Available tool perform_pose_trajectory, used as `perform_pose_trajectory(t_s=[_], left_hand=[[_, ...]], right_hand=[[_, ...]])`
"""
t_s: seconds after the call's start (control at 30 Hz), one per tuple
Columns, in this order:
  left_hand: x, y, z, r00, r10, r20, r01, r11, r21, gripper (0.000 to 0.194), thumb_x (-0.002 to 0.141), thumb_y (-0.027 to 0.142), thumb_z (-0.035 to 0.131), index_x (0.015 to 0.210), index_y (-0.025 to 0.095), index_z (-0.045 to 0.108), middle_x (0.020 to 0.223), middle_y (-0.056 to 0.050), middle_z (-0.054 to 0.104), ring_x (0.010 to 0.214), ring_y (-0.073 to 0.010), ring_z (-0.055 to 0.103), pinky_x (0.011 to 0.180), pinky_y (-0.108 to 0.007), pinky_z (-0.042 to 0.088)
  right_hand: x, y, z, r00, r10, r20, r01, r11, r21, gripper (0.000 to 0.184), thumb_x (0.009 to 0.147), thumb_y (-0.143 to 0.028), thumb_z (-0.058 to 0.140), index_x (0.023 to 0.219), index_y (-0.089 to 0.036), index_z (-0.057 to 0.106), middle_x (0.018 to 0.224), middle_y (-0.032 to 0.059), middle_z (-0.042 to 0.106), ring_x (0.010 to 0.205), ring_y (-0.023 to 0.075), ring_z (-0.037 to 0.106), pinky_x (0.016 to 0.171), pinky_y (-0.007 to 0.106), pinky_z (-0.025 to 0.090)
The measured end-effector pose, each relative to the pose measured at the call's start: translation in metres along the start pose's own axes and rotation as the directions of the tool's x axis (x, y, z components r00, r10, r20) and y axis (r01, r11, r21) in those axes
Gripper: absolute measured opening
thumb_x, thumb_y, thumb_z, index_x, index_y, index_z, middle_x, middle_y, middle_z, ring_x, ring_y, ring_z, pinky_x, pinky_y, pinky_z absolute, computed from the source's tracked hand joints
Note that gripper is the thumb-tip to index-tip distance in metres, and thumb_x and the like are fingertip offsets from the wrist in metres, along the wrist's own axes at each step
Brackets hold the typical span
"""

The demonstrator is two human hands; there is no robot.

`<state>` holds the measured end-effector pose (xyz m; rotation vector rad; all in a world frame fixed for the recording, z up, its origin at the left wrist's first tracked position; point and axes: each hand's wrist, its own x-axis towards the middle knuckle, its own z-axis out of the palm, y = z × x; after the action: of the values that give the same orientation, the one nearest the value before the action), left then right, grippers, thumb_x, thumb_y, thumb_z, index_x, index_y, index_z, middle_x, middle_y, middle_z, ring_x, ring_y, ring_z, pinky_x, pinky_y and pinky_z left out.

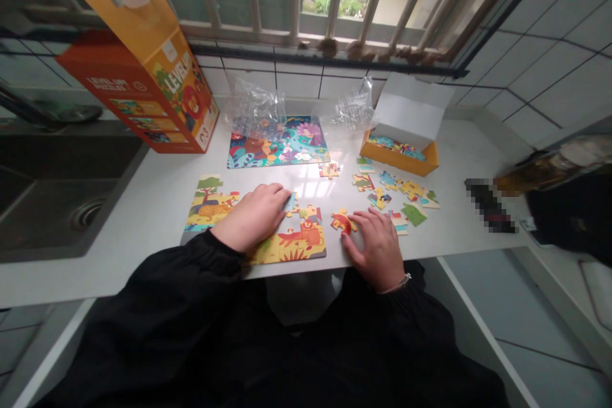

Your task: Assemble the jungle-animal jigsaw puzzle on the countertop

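Loose pieces (380,198) lie right of the partial puzzle (297,241).

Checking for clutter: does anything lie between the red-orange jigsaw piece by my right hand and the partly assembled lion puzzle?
Nothing visible: only white countertop separates the red-orange jigsaw piece from the yellow lion puzzle.

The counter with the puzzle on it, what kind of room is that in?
Probably a kitchen: a dark sink is set into the pale counter, and there are white wall tiles.

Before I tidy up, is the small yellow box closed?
No, the small box has its lid up, with pieces visible inside.
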<state>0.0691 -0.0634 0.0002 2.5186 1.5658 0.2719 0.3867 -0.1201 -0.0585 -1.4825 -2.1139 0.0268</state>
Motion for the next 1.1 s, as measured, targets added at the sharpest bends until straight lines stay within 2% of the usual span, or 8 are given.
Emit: perform_pose_trajectory(t_s=[0.27, 0.43, 0.5, 0.63, 0.73, 0.83, 0.97, 1.1], left_hand=[[0.049, -0.014, -0.013, 0.976, 0.014, 0.217, -0.005, 0.999, -0.045, 0.073, 0.077, 0.026, 0.081, 0.147, 0.018, 0.062, 0.125, -0.015, 0.07, 0.118, -0.0328, 0.066, 0.1, -0.039, 0.051], [0.084, 0.0, -0.015, 0.967, 0.086, 0.238, -0.029, 0.972, -0.232, 0.022, 0.08, 0.034, 0.079, 0.097, 0.02, 0.075, 0.09, -0.005, 0.073, 0.08, -0.022, 0.063, 0.074, -0.033, 0.043], [0.097, 0.007, -0.017, 0.974, 0.067, 0.215, -0.01, 0.966, -0.258, 0.016, 0.086, 0.037, 0.075, 0.085, 0.02, 0.072, 0.081, -0.004, 0.07, 0.074, -0.0202, 0.06, 0.07, -0.033, 0.039], [0.119, 0.02, -0.016, 0.989, -0.004, 0.149, 0.054, 0.942, -0.331, 0.029, 0.092, 0.048, 0.074, 0.095, 0.019, 0.071, 0.079, -0.004, 0.07, 0.072, -0.0198, 0.062, 0.068, -0.033, 0.041], [0.129, 0.03, -0.01, 0.989, -0.093, 0.118, 0.147, 0.757, -0.636, 0.047, 0.094, 0.049, 0.077, 0.129, 0.018, 0.066, 0.096, -0.008, 0.076, 0.079, -0.0194, 0.07, 0.072, -0.033, 0.051], [0.129, 0.034, -0.004, 0.973, -0.228, 0.029, 0.166, 0.609, -0.775, 0.065, 0.095, 0.046, 0.078, 0.148, 0.019, 0.054, 0.13, -0.016, 0.074, 0.1, -0.0219, 0.075, 0.087, -0.037, 0.058], [0.105, 0.034, -0.007, 0.969, -0.247, -0.034, 0.161, 0.724, -0.671, 0.047, 0.098, 0.044, 0.072, 0.135, 0.016, 0.063, 0.141, -0.016, 0.07, 0.109, -0.0242, 0.075, 0.098, -0.041, 0.059], [0.048, 0.043, -0.015, 0.984, -0.13, -0.118, 0.06, 0.879, -0.473, 0.032, 0.101, 0.039, 0.067, 0.126, 0.018, 0.068, 0.134, -0.012, 0.072, 0.116, -0.0261, 0.073, 0.108, -0.046, 0.058]], right_hand=[[0.001, -0.001, -0.001, 1.0, 0.023, -0.017, -0.023, 0.999, 0.023, 0.03, 0.1, -0.035, 0.068, 0.129, -0.025, 0.071, 0.135, 0.0099, 0.076, 0.14, 0.0343, 0.058, 0.126, 0.056, 0.035], [0.001, -0.001, 0.0, 0.999, 0.029, -0.019, -0.028, 0.999, 0.023, 0.03, 0.101, -0.036, 0.069, 0.128, -0.025, 0.071, 0.134, 0.0093, 0.076, 0.139, 0.0334, 0.059, 0.126, 0.054, 0.036], [0.001, -0.001, 0.0, 1.0, 0.023, -0.018, -0.023, 0.999, 0.022, 0.03, 0.101, -0.036, 0.069, 0.129, -0.025, 0.071, 0.134, 0.0094, 0.076, 0.138, 0.0331, 0.059, 0.125, 0.054, 0.037], [0.001, 0.0, 0.0, 1.0, 0.018, -0.019, -0.018, 1.0, 0.021, 0.029, 0.102, -0.036, 0.068, 0.129, -0.025, 0.07, 0.135, 0.0093, 0.075, 0.138, 0.0328, 0.059, 0.124, 0.052, 0.037], [0.001, 0.0, 0.0, 1.0, 0.022, -0.018, -0.022, 1.0, 0.021, 0.029, 0.102, -0.036, 0.067, 0.129, -0.024, 0.07, 0.135, 0.0093, 0.075, 0.137, 0.0327, 0.059, 0.123, 0.052, 0.037], [0.001, 0.0, 0.0, 0.999, 0.027, -0.02, -0.026, 0.999, 0.02, 0.031, 0.102, -0.036, 0.068, 0.129, -0.024, 0.07, 0.135, 0.0096, 0.075, 0.137, 0.0326, 0.059, 0.123, 0.051, 0.037], [0.001, 0.0, 0.0, 0.999, 0.027, -0.023, -0.027, 0.999, 0.025, 0.032, 0.101, -0.036, 0.067, 0.13, -0.024, 0.069, 0.134, 0.0097, 0.076, 0.136, 0.0327, 0.06, 0.124, 0.052, 0.036], [0.002, -0.001, -0.001, 1.0, 0.029, -0.011, -0.029, 0.999, 0.044, 0.035, 0.1, -0.04, 0.07, 0.131, -0.025, 0.069, 0.135, 0.0101, 0.076, 0.136, 0.0336, 0.061, 0.124, 0.054, 0.036]])
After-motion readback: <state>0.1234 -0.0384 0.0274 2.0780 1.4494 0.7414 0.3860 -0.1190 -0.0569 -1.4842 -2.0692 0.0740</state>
